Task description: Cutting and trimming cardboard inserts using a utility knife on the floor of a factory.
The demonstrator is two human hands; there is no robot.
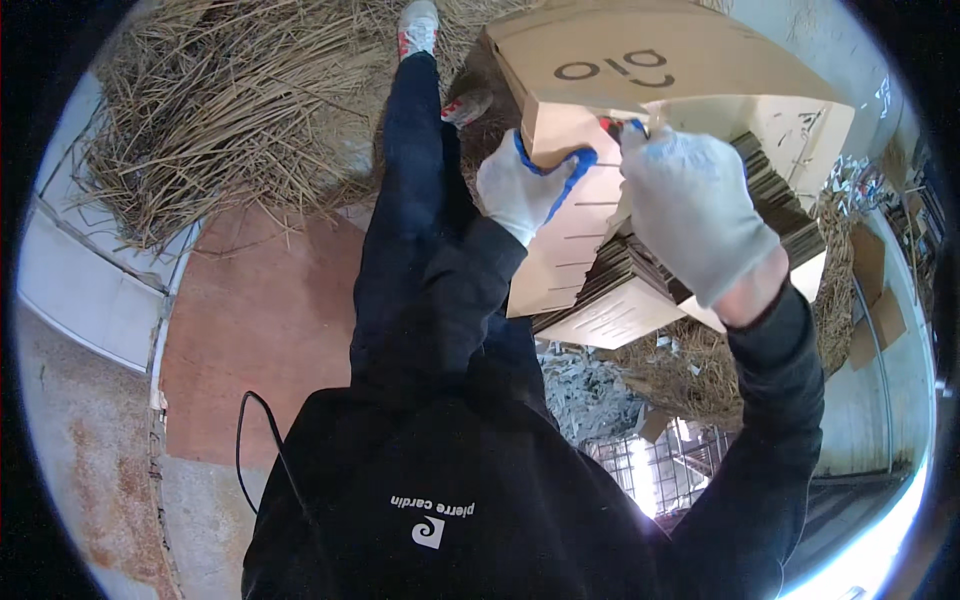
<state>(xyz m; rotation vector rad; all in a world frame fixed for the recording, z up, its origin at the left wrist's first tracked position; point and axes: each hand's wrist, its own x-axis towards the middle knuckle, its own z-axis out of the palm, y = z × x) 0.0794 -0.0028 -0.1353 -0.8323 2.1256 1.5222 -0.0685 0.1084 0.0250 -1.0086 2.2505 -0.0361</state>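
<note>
My left hand [515,190], in a white work glove with a blue palm, grips the near left corner of a brown cardboard carton [590,60], thumb and fingers on either side of its edge. My right hand [695,205], gloved the same way, is closed in a fist just to the right, over the carton's near edge. A small bit of red and blue shows by its fingertips; what the fist holds is hidden. Below both hands lie stacked folded cardboard sheets [630,275] with dark slit-like marks on their pale outer faces.
A large heap of dry straw [230,110] spreads at the far left, beside a reddish-brown board [260,330] on the floor. More straw [690,375] and grey scraps [590,390] lie near the stack. A black cable [243,440] loops by my left side.
</note>
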